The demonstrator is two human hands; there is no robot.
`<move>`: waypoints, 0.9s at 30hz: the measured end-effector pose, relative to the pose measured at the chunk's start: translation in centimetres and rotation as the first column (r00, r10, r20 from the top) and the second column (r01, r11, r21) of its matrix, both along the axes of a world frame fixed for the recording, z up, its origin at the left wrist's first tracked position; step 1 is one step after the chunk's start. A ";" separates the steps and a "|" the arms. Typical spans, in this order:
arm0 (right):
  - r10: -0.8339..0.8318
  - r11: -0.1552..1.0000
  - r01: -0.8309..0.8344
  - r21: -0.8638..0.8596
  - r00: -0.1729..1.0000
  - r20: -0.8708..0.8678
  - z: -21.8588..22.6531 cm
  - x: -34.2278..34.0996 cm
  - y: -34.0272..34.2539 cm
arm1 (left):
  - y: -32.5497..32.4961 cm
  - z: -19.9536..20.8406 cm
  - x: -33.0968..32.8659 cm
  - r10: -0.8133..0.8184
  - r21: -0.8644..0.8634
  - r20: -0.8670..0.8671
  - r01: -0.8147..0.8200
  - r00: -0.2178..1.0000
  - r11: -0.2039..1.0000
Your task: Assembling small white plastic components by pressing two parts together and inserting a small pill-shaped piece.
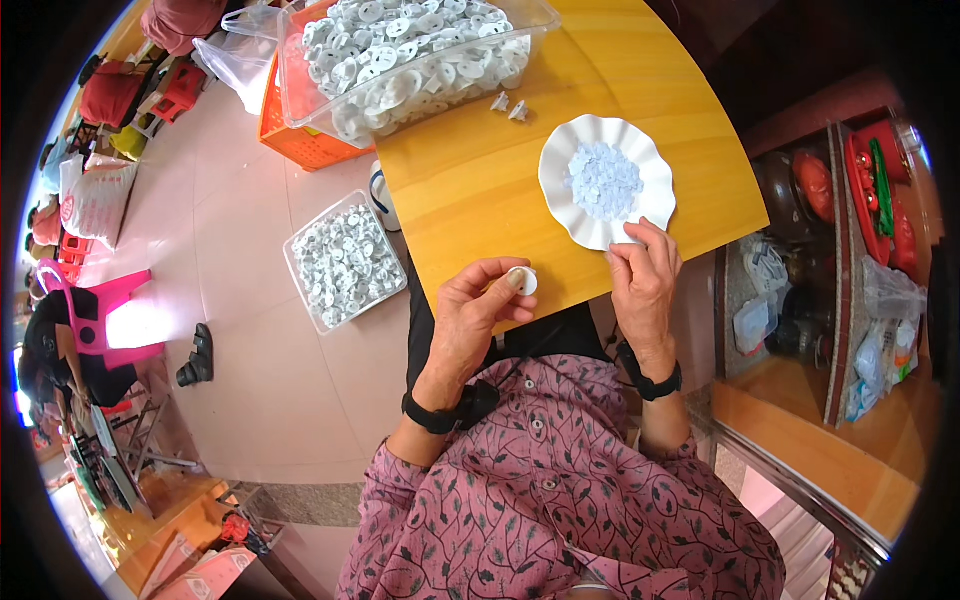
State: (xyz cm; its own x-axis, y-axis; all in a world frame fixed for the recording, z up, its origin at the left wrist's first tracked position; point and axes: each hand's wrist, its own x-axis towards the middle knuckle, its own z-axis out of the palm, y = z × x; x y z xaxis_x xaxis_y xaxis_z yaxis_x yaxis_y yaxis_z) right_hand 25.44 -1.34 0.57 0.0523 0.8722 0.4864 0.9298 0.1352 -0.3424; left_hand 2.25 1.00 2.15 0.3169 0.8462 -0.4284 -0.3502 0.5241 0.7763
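1. The person's torso, in a pink patterned shirt [560, 490], fills the lower edge; both forearms carry black wristbands.
2. The left hand [478, 310] is at the near edge of the wooden table [480, 190]. Its thumb and fingers are pinched shut on a small white round part [523, 280], held just above the table edge.
3. The right hand [645, 280] rests at the near rim of the white scalloped plate [560, 180]. Its fingertips are drawn together at the rim; whether they grip anything cannot be told.
4. The two hands are apart, with a strip of table edge between them.
5. The plate holds a heap of small pale blue-white pieces [603, 180] at its centre.
6. Two loose white parts [508, 106] lie on the table beyond the plate, near the large bin.
7. A clear bin of white round parts [410, 50] stands at the far table edge, partly over an orange crate [300, 140].
8. A smaller clear tray of white parts [343, 262] sits on the floor, left of the table.
9. A black sandal [197, 357] lies on the floor further left.
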 end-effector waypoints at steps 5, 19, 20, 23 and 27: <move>-0.030 0.999 0.037 0.033 0.979 -0.202 -0.5 0.1 0.1 | 0.0 0.2 0.2 -0.005 -0.007 0.005 0.005 1.000 1.000; -0.045 0.997 0.040 0.064 0.996 0.078 -0.2 -0.5 -0.3 | -0.2 -0.5 0.3 0.010 -0.030 0.044 -0.009 0.999 1.000; -0.045 0.997 0.040 0.067 0.996 0.074 -0.3 -0.3 -0.3 | -0.2 -0.5 0.3 0.006 -0.030 0.042 -0.004 0.999 1.000; -0.005 0.998 0.008 0.070 0.999 -0.041 -0.2 -0.2 -0.1 | -0.2 -0.5 0.3 0.002 -0.035 0.038 0.000 0.999 0.999; -0.021 0.997 0.031 0.071 0.990 -0.138 -0.1 -0.3 0.3 | -0.2 -0.6 0.4 0.004 -0.041 0.046 -0.002 0.999 0.999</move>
